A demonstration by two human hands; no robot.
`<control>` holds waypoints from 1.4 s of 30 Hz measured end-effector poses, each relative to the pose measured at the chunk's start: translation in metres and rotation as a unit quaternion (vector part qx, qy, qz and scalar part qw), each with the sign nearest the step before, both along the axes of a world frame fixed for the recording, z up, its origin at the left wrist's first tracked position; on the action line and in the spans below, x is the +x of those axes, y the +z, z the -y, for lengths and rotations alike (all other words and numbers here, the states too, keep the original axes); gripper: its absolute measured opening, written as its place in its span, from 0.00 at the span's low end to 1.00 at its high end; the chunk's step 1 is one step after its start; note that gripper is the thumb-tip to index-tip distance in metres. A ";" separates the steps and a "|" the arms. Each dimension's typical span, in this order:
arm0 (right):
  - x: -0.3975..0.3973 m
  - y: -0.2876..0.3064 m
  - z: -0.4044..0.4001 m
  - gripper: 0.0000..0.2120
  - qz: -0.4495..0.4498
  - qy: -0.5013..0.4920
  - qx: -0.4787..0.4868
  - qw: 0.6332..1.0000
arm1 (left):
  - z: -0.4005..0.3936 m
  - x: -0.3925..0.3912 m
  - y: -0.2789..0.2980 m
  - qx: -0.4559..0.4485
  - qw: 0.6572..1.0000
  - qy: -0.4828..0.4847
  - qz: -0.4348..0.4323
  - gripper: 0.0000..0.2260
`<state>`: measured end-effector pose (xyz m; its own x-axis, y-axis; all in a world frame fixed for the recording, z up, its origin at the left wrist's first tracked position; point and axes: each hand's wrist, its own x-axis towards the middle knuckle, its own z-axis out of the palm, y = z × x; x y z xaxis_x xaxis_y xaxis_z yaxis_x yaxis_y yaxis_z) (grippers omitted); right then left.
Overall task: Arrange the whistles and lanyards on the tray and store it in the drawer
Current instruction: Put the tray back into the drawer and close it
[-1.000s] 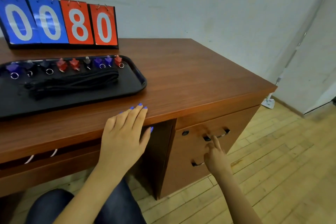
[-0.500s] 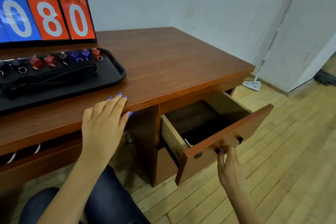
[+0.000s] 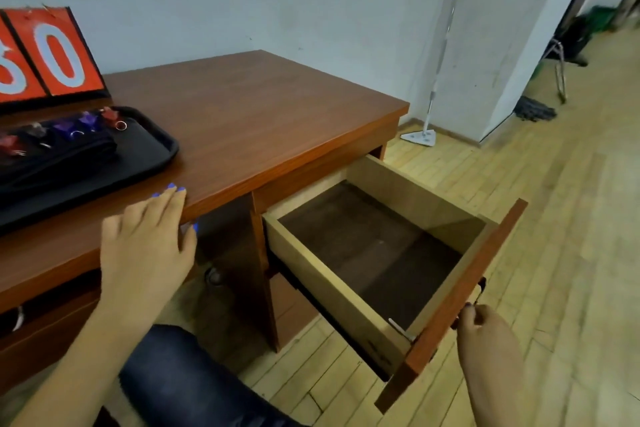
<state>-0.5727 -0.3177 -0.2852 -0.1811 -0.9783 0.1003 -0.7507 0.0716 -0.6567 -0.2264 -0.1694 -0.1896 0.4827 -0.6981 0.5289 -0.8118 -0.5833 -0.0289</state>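
Observation:
A black tray (image 3: 149,152) sits on the wooden desk (image 3: 263,121) at the left, partly cut off by the frame edge. A row of red and purple whistles (image 3: 86,121) lies along its far side, with a bundle of black lanyards (image 3: 62,158) in front of them. The top drawer (image 3: 377,253) stands pulled far out and is empty inside. My right hand (image 3: 485,333) grips the handle on the drawer front (image 3: 460,295). My left hand (image 3: 145,246) rests flat on the desk's front edge, fingers apart, just below the tray.
A red scoreboard panel (image 3: 52,55) stands behind the tray against the wall. A white flat mop (image 3: 429,97) leans in the corner by a pillar. A second drawer front (image 3: 291,305) sits below the open one. My knee in dark jeans (image 3: 180,374) is under the desk.
My right hand has pulled the top drawer from shut to far open. My view has swung right, so the tray is now at the left edge. My left hand stays on the desk edge.

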 end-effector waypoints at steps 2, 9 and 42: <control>0.002 0.023 -0.010 0.16 0.019 -0.029 -0.027 0.999 | -0.004 0.004 0.006 0.032 0.999 -0.017 0.008 0.21; 0.081 0.100 -0.021 0.10 0.094 0.176 -0.143 0.969 | -0.024 0.016 0.036 -0.056 0.991 -0.083 -0.086 0.10; 0.331 0.188 -0.085 0.22 -0.213 0.711 -0.264 0.617 | -0.136 0.120 0.042 -0.122 0.976 0.005 -0.182 0.10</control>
